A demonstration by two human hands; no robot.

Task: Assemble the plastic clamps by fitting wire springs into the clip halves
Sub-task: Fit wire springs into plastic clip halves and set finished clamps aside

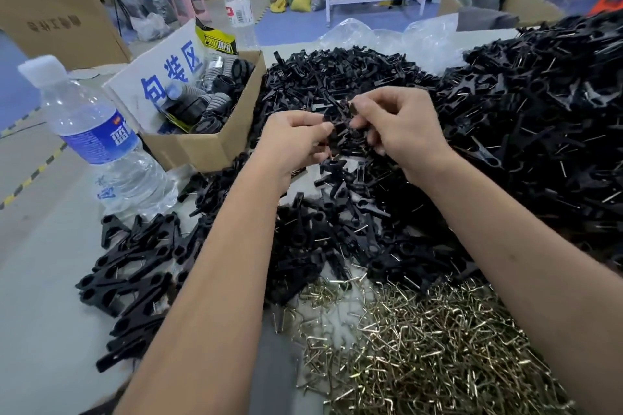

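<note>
Most of what I see on the tabletop [50,280] is stock waiting to be worked. The biggest mass is the black heap [539,118] toward the far right corner; bits of wire stick out of many pieces there, so I judge these already carry springs, though I cannot tell whether they are whole clamps. Spreading from it across the middle toward the far edge is a lower spread of halves [337,74], which look bare and so still to be done. Near my right forearm, at the near edge, lies the springs [431,340] pile, brassy and deep, so plenty of fitting is left. At the left side, by the water bottle [97,141], sits a smaller stack [135,266] of black clips lying more or less in rows; these look like finished ones set aside, but I am judging by their order alone. Beyond it a carton [202,141] holds other black parts.

Above the middle of the tabletop my left hand [290,141] and right hand [401,125] meet on one clamp [340,125]. The fingers of both are pinched shut on it, thumbs and forefingers pressing from either side. Whether its spring is seated I cannot tell; it is too small and dark. I judge the job well under way but far from finished.
</note>
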